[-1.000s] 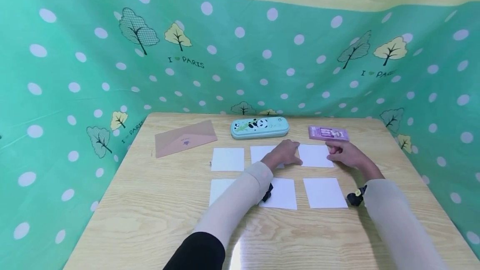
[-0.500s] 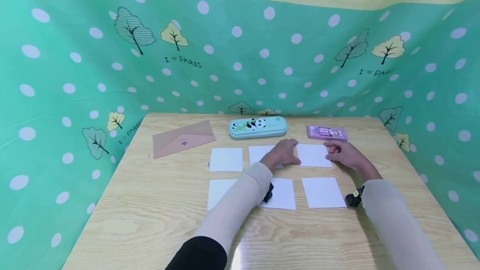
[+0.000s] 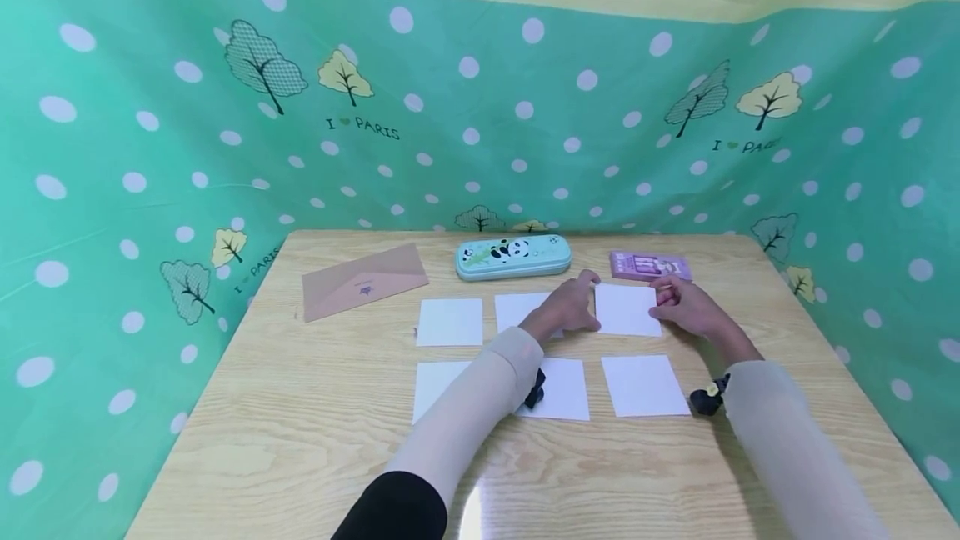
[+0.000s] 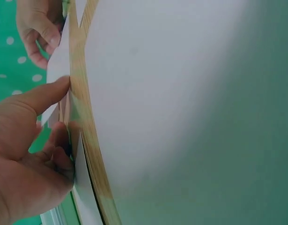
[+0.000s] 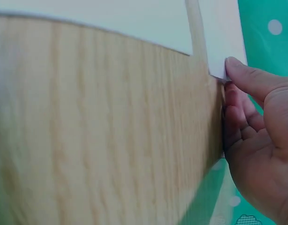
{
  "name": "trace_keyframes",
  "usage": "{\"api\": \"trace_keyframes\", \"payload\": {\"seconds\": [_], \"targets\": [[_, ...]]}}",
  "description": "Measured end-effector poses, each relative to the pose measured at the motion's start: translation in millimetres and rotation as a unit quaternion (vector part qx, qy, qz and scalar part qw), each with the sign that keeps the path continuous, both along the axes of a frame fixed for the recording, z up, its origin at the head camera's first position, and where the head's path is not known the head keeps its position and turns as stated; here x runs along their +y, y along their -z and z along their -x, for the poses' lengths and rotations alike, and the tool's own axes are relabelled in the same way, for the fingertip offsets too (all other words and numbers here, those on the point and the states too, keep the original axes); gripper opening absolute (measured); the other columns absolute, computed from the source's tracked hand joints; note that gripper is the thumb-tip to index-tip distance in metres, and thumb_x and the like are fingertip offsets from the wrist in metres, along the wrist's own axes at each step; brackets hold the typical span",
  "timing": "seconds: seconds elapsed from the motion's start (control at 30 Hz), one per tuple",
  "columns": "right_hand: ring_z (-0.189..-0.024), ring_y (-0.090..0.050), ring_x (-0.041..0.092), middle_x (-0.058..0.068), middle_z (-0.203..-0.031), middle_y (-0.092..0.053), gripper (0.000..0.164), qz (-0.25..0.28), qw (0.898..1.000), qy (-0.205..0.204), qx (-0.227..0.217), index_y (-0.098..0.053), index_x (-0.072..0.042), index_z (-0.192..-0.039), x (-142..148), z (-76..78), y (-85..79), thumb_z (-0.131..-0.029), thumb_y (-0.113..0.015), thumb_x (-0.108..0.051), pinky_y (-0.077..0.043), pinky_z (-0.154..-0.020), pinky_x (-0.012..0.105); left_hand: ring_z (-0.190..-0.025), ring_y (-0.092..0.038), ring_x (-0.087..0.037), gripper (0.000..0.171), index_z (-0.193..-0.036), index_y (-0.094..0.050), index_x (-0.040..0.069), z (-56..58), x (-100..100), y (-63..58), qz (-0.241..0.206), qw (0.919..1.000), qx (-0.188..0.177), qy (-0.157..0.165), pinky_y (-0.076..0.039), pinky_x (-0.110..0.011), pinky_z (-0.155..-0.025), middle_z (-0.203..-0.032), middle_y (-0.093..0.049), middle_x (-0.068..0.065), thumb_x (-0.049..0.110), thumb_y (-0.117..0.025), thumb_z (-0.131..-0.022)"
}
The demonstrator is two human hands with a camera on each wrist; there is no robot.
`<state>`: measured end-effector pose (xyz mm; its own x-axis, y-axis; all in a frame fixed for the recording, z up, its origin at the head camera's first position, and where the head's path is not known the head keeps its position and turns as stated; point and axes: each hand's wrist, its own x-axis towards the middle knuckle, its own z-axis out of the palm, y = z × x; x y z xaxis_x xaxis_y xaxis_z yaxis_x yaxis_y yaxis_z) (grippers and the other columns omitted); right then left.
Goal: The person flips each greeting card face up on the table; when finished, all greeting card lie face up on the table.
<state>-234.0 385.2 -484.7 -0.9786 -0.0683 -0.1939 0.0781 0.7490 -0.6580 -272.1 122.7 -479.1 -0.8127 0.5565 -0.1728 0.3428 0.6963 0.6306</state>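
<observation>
Both hands are at one square sheet of white paper (image 3: 628, 311), the far right one of two rows. My left hand (image 3: 564, 307) holds its left edge, index finger at the far corner and thumb at the near one. At the right edge, my right hand (image 3: 693, 307) pinches the sheet. The right wrist view shows that thumb (image 5: 249, 77) on top of the paper's corner, with the other fingers curled below. In the left wrist view the left thumb (image 4: 55, 91) touches the sheet's edge, and the raised sheet (image 4: 62, 58) spans towards the other hand.
Several other white squares lie flat, such as the near right one (image 3: 645, 386) and the far left one (image 3: 450, 322). Behind them are a brown envelope (image 3: 367, 280), a light blue panda pencil case (image 3: 513, 257) and a purple box (image 3: 649, 266). A green dotted curtain (image 3: 480, 107) surrounds the table.
The sheet between the hands has risen slightly, its far edge now nearer the purple box, and the right fingers have closed in on its edge. The head view has shifted a little.
</observation>
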Motion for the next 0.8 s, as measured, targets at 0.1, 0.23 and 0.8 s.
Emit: {"api": "trace_keyframes", "payload": {"seconds": [0.1,0.23,0.8], "targets": [[-0.094,-0.055,0.022,0.016,-0.111,-0.059,0.054,-0.001,1.0,0.007,0.008,-0.042,0.003,-0.139,1.5,-4.3,-2.5,-0.097,-0.069,-0.017,-0.047,-0.075,0.023,-0.082,-0.056,-0.011,0.072,-0.145,-0.037,0.021,-0.5,0.8,0.1,-0.027,0.9994,0.018,0.014,-0.05,-0.024,-0.076,-0.097,-0.061,0.003,0.019,-0.081,-0.088],[-0.088,-0.054,0.02,0.013,-0.103,-0.06,0.046,-0.009,1.0,0.011,0.019,-0.049,0.004,-0.13,1.6,-9.5,-3.8,-0.097,-0.069,-0.021,-0.047,-0.07,0.023,-0.078,-0.058,-0.007,0.06,-0.142,-0.04,0.024,0.1,1.0,2.4,-0.052,0.998,0.036,0.002,-0.049,-0.02,-0.071,-0.096,-0.062,0.007,0.014,-0.074,-0.094],[-0.074,-0.054,0.014,0.011,-0.094,-0.069,0.04,-0.017,0.999,-0.016,0.029,-0.074,-0.005,-0.117,2.0,-30.0,-15.5,-0.101,-0.062,-0.04,-0.046,-0.063,0.026,-0.088,-0.06,-0.003,0.009,-0.107,-0.07,0.019,6.3,-10.6,4.8,-0.061,0.9883,0.138,0.024,-0.049,-0.014,-0.078,-0.094,-0.067,0.009,0.018,-0.065,-0.1]]}}
